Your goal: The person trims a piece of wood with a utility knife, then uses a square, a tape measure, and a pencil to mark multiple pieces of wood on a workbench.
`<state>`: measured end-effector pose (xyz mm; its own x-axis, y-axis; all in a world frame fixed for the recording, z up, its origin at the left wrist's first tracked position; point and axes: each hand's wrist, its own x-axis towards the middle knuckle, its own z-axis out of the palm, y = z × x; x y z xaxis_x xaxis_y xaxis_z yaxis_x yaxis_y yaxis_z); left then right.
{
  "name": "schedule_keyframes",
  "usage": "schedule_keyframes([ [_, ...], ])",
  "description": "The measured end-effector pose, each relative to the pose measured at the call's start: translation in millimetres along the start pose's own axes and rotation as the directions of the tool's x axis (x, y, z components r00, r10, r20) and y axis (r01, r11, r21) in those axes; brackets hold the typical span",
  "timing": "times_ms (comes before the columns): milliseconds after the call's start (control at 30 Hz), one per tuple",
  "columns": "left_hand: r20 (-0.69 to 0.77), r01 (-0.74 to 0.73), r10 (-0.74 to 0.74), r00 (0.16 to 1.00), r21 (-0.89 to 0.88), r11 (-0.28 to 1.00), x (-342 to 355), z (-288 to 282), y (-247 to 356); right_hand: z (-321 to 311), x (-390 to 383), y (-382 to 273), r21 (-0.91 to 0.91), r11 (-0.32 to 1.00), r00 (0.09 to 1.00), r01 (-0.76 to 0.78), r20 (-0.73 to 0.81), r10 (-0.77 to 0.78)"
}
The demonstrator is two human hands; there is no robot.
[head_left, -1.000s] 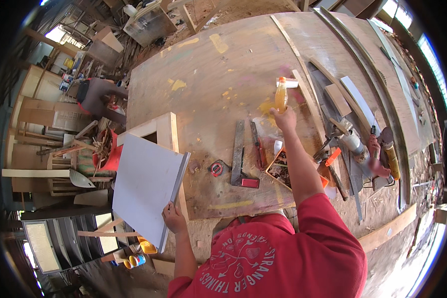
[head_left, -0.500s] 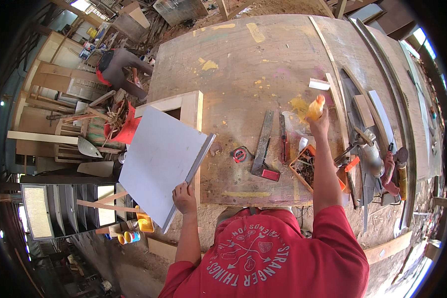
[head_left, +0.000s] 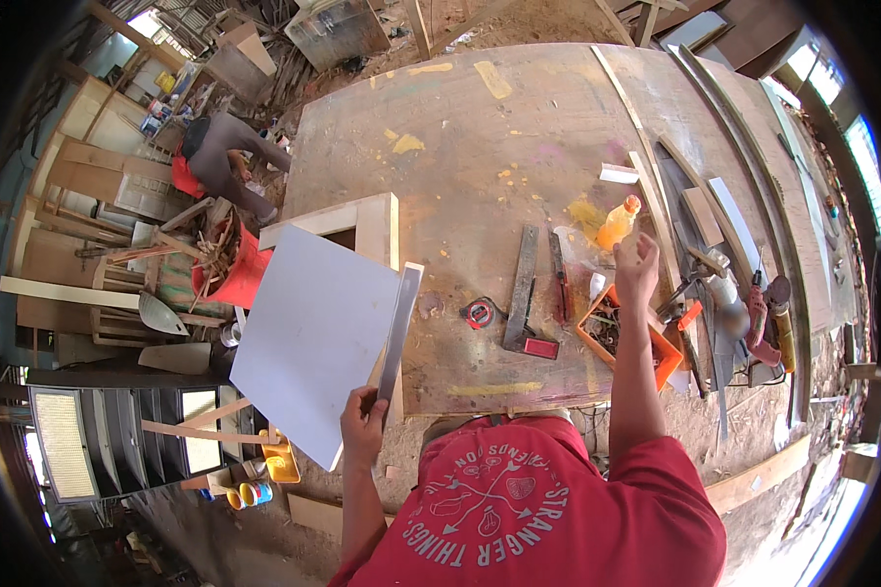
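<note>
Our right arm (head_left: 636,367) reaches forward over the paint-stained wooden worktop (head_left: 460,127); our left arm (head_left: 360,509) bends up at its near edge. Bare wood lies left of the right grip (head_left: 636,266), which is loosely spread, a clear bottle of orange liquid (head_left: 618,224) upright just beyond it. Our left grip (head_left: 364,423) pinches a long grey strip (head_left: 399,328), right of a white panel (head_left: 308,333).

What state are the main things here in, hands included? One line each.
Left hand: closed on the grey strip.
Right hand: open, close to the bottle.
Bottle: upright, capped, holding orange liquid.
White board: overlapping the wooden frame.
Orange tray: open, holding small items.
Red bucket: heaped with wood scraps.
Table: paint-stained.
</note>
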<state>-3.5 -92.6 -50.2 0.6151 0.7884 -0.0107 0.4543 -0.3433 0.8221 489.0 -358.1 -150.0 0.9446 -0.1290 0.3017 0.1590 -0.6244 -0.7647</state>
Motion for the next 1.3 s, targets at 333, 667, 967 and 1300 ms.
schedule_keyframes([
  [333, 0.344, 0.335, -0.172, 0.923, -0.498, 0.800, -10, -35, 22, -83, -114, -247, 0.816, 0.572, 0.626, 0.089, 0.401, -0.669],
  [667, 0.313, 0.246, -0.101, 0.944, -0.467, 0.850, -21, -57, 8, -91, -153, -290, 0.788, 0.614, 0.610, -0.057, 0.514, -0.603],
  [967, 0.302, 0.036, 0.067, 0.951, -0.321, 0.946, -23, -75, -8, -93, -190, -292, 0.892, 0.442, 0.688, -0.093, 0.379, -0.619],
  [1300, 0.737, 0.418, 0.140, 0.661, -0.517, 0.747, -5, -95, -13, -110, -223, -286, 0.773, 0.611, 0.759, -0.172, 0.499, -0.418],
])
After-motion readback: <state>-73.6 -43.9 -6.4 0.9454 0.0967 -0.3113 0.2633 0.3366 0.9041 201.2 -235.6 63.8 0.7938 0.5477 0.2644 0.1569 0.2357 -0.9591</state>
